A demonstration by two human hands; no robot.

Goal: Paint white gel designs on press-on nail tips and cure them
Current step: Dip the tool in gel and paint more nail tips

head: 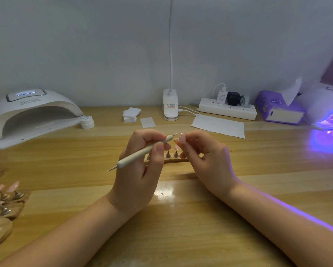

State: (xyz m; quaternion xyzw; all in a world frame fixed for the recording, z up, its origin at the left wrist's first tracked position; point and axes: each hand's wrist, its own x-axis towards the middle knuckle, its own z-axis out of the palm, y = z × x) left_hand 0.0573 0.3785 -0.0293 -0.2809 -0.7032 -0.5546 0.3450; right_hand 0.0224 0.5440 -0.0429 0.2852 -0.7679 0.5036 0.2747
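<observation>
Single head-worn wide-angle view, looking forward and down from above the person's forearms, close over the wooden tabletop (pixel 181 228), facing the pale back wall (pixel 85 45), edges bowed by the lens

Wooden table (pixel 181 228), pale wall (pixel 85 45) behind. Back centre: white clip lamp base (pixel 170 106) standing on the table, thin neck running up out of view, cable (pixel 188 110) trailing right. White power strip (pixel 227 110) just right of it, with a white adapter (pixel 222 97), a black plug (pixel 233 98) and a grey plug (pixel 246 102) seated in it. Purple tissue box (pixel 279 109) further right, tissue (pixel 292 90) sticking up. White paper sheet (pixel 218 126) lying flat in front of the strip.
</observation>
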